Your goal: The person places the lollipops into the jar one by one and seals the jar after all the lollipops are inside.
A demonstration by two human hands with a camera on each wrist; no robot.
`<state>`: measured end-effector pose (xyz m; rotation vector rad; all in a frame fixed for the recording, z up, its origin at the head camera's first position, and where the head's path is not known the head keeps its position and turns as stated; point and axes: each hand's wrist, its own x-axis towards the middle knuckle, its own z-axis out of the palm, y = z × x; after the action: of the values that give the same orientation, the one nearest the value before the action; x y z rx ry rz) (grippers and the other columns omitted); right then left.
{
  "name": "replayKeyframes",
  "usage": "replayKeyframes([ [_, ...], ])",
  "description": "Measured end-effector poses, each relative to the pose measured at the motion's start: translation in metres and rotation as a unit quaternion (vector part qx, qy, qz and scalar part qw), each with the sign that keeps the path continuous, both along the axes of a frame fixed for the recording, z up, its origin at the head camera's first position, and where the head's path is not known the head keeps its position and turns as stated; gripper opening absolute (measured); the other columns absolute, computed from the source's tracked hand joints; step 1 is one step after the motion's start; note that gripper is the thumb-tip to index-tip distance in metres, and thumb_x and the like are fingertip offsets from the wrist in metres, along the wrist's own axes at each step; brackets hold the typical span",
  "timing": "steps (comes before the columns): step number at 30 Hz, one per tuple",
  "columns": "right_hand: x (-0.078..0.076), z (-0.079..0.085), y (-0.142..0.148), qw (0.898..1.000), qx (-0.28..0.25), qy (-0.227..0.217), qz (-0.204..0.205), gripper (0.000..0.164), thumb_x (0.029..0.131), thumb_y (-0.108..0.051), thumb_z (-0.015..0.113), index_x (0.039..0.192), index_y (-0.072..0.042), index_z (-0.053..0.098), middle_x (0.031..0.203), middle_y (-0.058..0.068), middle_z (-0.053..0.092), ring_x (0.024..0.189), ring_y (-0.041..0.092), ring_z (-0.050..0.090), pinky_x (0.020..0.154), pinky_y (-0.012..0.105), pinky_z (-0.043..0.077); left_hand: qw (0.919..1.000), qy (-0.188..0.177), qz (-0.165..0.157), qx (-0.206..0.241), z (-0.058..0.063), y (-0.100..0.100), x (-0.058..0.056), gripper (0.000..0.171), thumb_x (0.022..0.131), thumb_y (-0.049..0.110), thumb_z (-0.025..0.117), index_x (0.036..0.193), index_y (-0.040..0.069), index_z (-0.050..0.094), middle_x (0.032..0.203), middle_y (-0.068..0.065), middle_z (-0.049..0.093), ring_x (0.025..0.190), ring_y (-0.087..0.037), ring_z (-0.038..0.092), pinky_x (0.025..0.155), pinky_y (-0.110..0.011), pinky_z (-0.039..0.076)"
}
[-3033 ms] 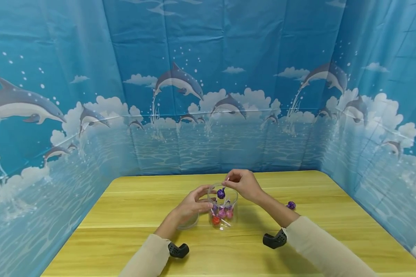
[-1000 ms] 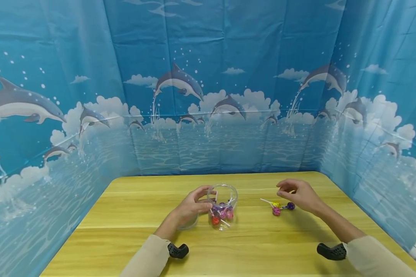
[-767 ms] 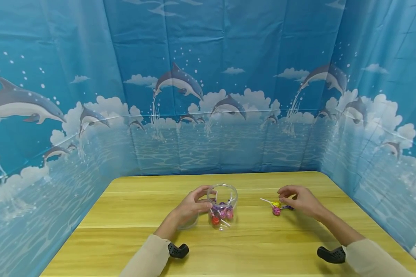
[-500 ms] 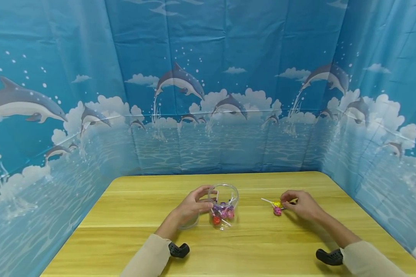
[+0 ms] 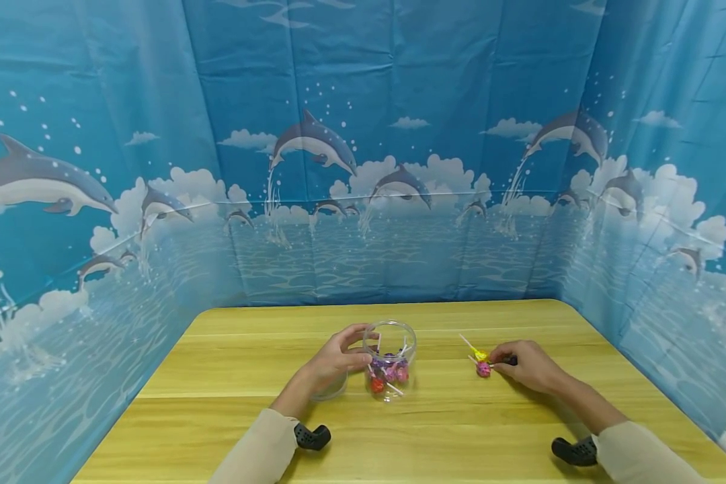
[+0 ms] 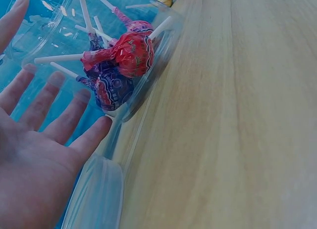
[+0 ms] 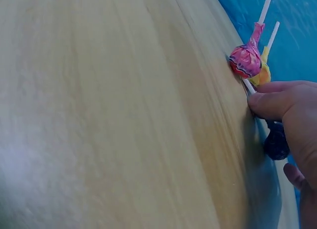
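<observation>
A clear jar [image 5: 389,393] stands upright on the table, holding several wrapped lollipops [image 5: 393,371]. My left hand [image 5: 333,359] touches its left side, thumb in front and fingers behind. In the left wrist view those fingers look spread and nearly straight, fingertips at the jar wall. To the right, my right hand [image 5: 529,366] pinches the stick of a purple lollipop [image 7: 277,141] between thumb and index finger, low over the table. Just left of its fingertips lie a pink lollipop [image 5: 483,369] and a yellow lollipop [image 5: 479,355], close together.
A clear round lid [image 6: 94,192] lies left of the jar, partly under my left forearm. The yellow wood-grain table [image 5: 399,444] meets a blue dolphin curtain [image 5: 363,262] at the back and sides. Each wrist carries a black camera mount [image 5: 575,450].
Three seconds ago my right hand held a purple lollipop over the jar; it released that one inside. It moved right, lowered and pinched another purple lollipop. The yellow one turned slightly.
</observation>
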<state>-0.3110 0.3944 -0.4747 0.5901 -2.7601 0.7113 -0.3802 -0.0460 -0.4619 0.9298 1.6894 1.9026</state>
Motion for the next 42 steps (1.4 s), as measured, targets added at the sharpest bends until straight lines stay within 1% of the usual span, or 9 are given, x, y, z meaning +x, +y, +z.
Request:
replayKeyframes([
  [4, 0.001, 0.004, 0.002, 1.0, 0.004, -0.001, 0.001, 0.011, 0.095, -0.007, 0.074, 0.104, -0.009, 0.08, 0.097, -0.005, 0.073, 0.086, 0.014, 0.068, 0.075, 0.037, 0.059, 1.0, -0.001, 0.002, -0.001, 0.0, 0.0, 0.0, 0.073, 0.095, 0.02, 0.078, 0.156, 0.006, 0.04, 0.153, -0.017, 0.046, 0.14, -0.041, 0.045, 0.103, -0.046, 0.051],
  [9, 0.003, 0.012, 0.003, 1.0, -0.002, 0.014, -0.017, 0.012, 0.096, -0.007, 0.072, 0.106, -0.006, 0.079, 0.094, -0.004, 0.07, 0.085, 0.012, 0.063, 0.076, 0.041, 0.056, 1.0, 0.001, 0.002, -0.001, 0.0, 0.0, 0.001, 0.074, 0.095, 0.02, 0.078, 0.156, 0.006, 0.039, 0.153, -0.018, 0.045, 0.14, -0.04, 0.045, 0.104, -0.046, 0.051],
  [15, 0.001, 0.022, 0.002, 0.999, -0.015, 0.035, -0.029, 0.008, 0.093, -0.003, 0.071, 0.097, -0.006, 0.077, 0.085, -0.012, 0.065, 0.078, 0.008, 0.057, 0.071, 0.036, 0.05, 1.0, 0.005, -0.002, 0.0, 0.0, 0.0, 0.0, 0.077, 0.096, 0.02, 0.077, 0.158, 0.003, 0.035, 0.154, -0.019, 0.043, 0.141, -0.04, 0.044, 0.105, -0.046, 0.05],
  [17, 0.002, 0.025, 0.0, 0.999, -0.024, 0.039, -0.029, 0.007, 0.091, -0.003, 0.072, 0.094, -0.006, 0.076, 0.082, -0.011, 0.063, 0.077, 0.009, 0.055, 0.069, 0.034, 0.048, 1.0, 0.006, -0.003, 0.001, 0.0, 0.0, 0.0, 0.076, 0.096, 0.02, 0.076, 0.158, 0.003, 0.035, 0.155, -0.02, 0.043, 0.141, -0.04, 0.044, 0.105, -0.046, 0.05],
  [20, 0.003, 0.03, -0.003, 0.998, -0.029, 0.045, -0.028, 0.004, 0.092, -0.005, 0.072, 0.093, -0.006, 0.075, 0.082, -0.011, 0.063, 0.076, 0.009, 0.055, 0.066, 0.032, 0.047, 0.9999, 0.009, -0.006, 0.001, 0.0, 0.0, -0.001, 0.078, 0.096, 0.02, 0.076, 0.159, 0.002, 0.033, 0.155, -0.021, 0.042, 0.141, -0.041, 0.044, 0.105, -0.045, 0.05],
  [24, 0.004, 0.037, -0.007, 0.998, -0.027, 0.057, -0.02, 0.005, 0.096, -0.01, 0.072, 0.092, -0.007, 0.075, 0.084, -0.012, 0.064, 0.077, 0.007, 0.055, 0.066, 0.032, 0.048, 0.9999, 0.01, -0.007, 0.001, 0.0, 0.001, 0.0, 0.079, 0.096, 0.022, 0.077, 0.159, 0.001, 0.033, 0.155, -0.021, 0.042, 0.142, -0.043, 0.043, 0.104, -0.045, 0.05],
  [30, 0.004, 0.054, -0.012, 0.996, -0.036, 0.083, -0.013, 0.008, 0.095, -0.01, 0.074, 0.089, -0.015, 0.072, 0.083, -0.013, 0.063, 0.075, 0.008, 0.056, 0.066, 0.034, 0.048, 0.9999, 0.011, -0.007, 0.005, 0.002, 0.001, -0.001, 0.075, 0.098, 0.018, 0.074, 0.159, 0.001, 0.033, 0.156, -0.022, 0.041, 0.141, -0.042, 0.044, 0.105, -0.045, 0.05],
  [34, 0.004, 0.064, -0.013, 0.996, -0.046, 0.074, -0.017, 0.008, 0.096, -0.01, 0.073, 0.091, -0.015, 0.07, 0.082, -0.01, 0.064, 0.074, 0.009, 0.057, 0.063, 0.032, 0.047, 1.0, 0.005, -0.006, 0.0, 0.003, 0.001, 0.001, 0.074, 0.098, 0.018, 0.075, 0.159, 0.004, 0.035, 0.156, -0.021, 0.041, 0.141, -0.039, 0.045, 0.105, -0.045, 0.05],
  [42, 0.004, 0.076, -0.014, 0.995, -0.08, 0.044, -0.036, 0.008, 0.099, -0.014, 0.071, 0.093, -0.013, 0.066, 0.087, -0.002, 0.068, 0.079, 0.016, 0.062, 0.066, 0.035, 0.049, 1.0, 0.006, -0.006, 0.0, 0.0, 0.001, -0.001, 0.074, 0.099, 0.018, 0.073, 0.159, 0.003, 0.034, 0.156, -0.022, 0.041, 0.142, -0.041, 0.043, 0.105, -0.045, 0.049],
])
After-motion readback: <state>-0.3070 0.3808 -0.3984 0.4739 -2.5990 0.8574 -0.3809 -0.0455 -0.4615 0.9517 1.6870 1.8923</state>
